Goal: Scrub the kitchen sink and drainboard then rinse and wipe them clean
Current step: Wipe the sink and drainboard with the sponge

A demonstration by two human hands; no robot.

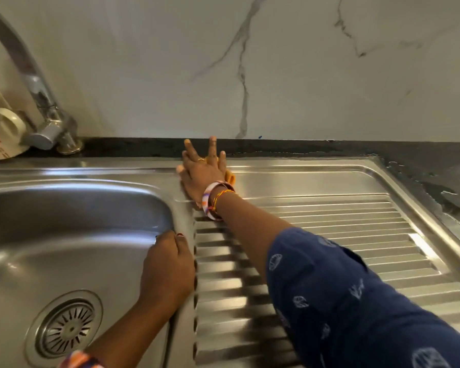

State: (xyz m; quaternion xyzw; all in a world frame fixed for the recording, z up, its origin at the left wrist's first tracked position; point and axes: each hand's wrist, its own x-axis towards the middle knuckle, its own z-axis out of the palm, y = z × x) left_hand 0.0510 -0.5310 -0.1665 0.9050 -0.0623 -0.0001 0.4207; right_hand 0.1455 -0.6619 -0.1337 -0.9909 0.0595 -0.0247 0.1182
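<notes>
A cream mug with red flowers and unreadable marks sits beside the tap, the left hand grips the sink rim, and the right hand, fingers spread, presses a yellow sponge onto the drainboard.

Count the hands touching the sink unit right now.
2. The right hand presses an orange cloth flat at the drainboard's back edge; the left hand rests on the ridge between basin and drainboard, fingers curled over the basin rim.
</notes>
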